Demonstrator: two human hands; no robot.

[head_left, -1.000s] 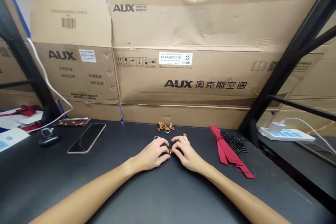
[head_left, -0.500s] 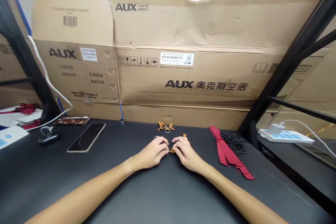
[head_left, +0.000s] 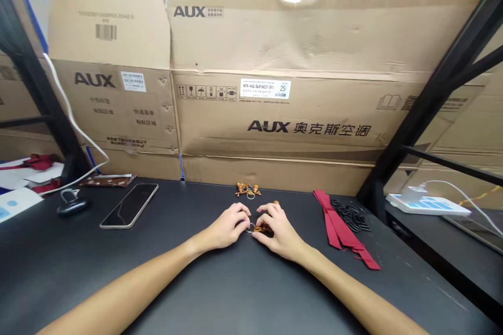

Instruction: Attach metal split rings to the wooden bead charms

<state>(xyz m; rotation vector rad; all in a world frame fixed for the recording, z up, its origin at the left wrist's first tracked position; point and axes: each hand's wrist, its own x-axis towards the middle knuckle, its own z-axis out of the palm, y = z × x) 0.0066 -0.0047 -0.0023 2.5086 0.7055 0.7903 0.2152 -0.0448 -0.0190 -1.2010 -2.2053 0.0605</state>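
Pinching a small silver metal ring (head_left: 250, 228), left hand (head_left: 226, 229) meets right hand (head_left: 280, 233), grip closed on brown wooden bead charm (head_left: 260, 229); joint not visibly complete.

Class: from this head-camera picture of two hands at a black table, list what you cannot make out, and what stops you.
1. Head view: the small brown piece and ring between left hand and right hand: fingers cover them; grip unclear.
2. Head view: white label on the cardboard box: print too small.
3. Head view: black pile beside the red ribbons: pieces too small to tell.
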